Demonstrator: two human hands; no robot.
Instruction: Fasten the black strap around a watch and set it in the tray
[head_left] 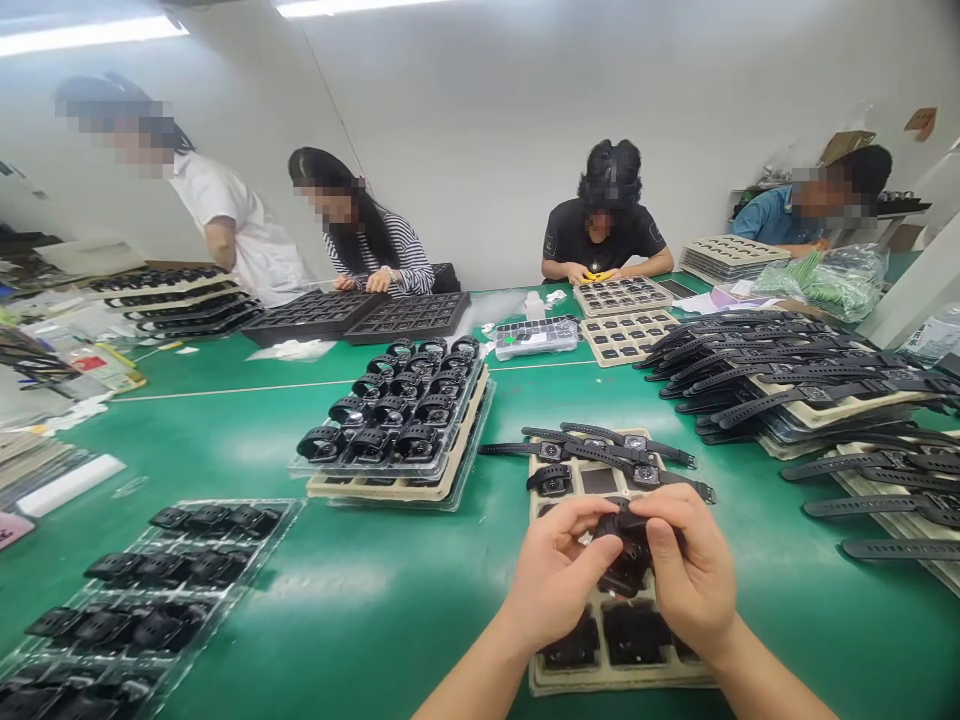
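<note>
Hiding part of a watch (627, 572): left hand (553, 572), right hand (696, 572).

Likely workshop, watches (555, 481) in trays (600, 680), co-workers (624, 238)

Bright ceiling tubes (90, 36); glare on tabletop (390, 620).

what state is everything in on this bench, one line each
held watch, gripped above the beige tray, strap partly hidden
left hand, closed on the held watch
right hand, closed on the held watch
beige tray, loaded, some straps lying across its far end
middle stack's watches, straps curled into loops
right stack's straps, stretched out
ceiling light, lit
</note>
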